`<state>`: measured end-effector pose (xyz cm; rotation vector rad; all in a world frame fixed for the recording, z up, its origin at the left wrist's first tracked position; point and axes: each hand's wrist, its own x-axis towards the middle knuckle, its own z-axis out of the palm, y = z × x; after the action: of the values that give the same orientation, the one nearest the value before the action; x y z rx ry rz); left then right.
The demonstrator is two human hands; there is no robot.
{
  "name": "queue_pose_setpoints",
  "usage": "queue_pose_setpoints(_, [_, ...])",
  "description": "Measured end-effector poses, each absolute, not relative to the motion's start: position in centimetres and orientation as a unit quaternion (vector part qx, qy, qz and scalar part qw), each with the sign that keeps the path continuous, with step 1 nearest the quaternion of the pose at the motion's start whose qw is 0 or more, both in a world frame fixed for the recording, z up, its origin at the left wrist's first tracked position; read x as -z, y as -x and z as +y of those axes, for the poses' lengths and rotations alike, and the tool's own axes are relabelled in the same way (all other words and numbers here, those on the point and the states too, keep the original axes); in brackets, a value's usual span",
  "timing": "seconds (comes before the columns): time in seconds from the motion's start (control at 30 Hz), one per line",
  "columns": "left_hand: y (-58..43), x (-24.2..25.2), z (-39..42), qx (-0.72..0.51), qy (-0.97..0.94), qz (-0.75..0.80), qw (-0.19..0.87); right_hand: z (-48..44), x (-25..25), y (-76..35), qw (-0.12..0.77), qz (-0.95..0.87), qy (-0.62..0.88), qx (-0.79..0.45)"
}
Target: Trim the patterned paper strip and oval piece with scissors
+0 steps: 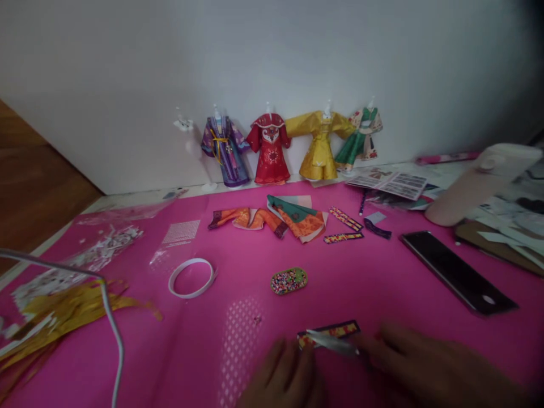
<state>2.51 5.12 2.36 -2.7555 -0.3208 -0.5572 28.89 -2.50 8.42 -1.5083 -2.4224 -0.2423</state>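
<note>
Grips a pair of tweezers [332, 341] in the right hand [425, 368], fingers closed around the handle end, tips laid across a patterned strip [335, 329]; probably because the strip is too small for bare fingers. Lays the left hand [284, 375] open just beside the strip's left end, holding nothing, seemingly to steady it. Too blurred to tell whether it touches. Strip flat on the pink mat [238, 255], at the near edge, right between both hands.

Further back, within reach: an oval beaded piece [289, 280], a ring of tape [191, 277], orange paper garment parts [255, 218] and two more strips [344, 228]. Propped upright along the wall, likely to keep them uncrushed: purple dress [225, 150], red dress [270, 150], yellow dress [318, 146], green dress [359, 139]. Off to the right, a phone [457, 272], lying flat and well apart from the hands.
</note>
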Motion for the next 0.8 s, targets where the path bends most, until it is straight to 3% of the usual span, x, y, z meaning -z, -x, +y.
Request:
queue_pose_setpoints(0.33, [-3.2, -0.4, 4.9, 0.303, 0.933, -0.142, 0.135, -2.1, -7.7, -29.0, 0.138, -0.832, 0.534, 0.061])
queue_pose_setpoints(0.57, [-2.5, -0.1, 4.8, 0.23, 0.957, -0.126, 0.128, -1.5, -7.6, -28.1, 0.149, -0.836, 0.525, 0.053])
queue_pose_setpoints(0.8, [-2.8, -1.5, 5.0, 0.236, 0.955, -0.123, 0.132, -1.7, -7.5, -28.0, 0.134, -0.831, 0.54, 0.019])
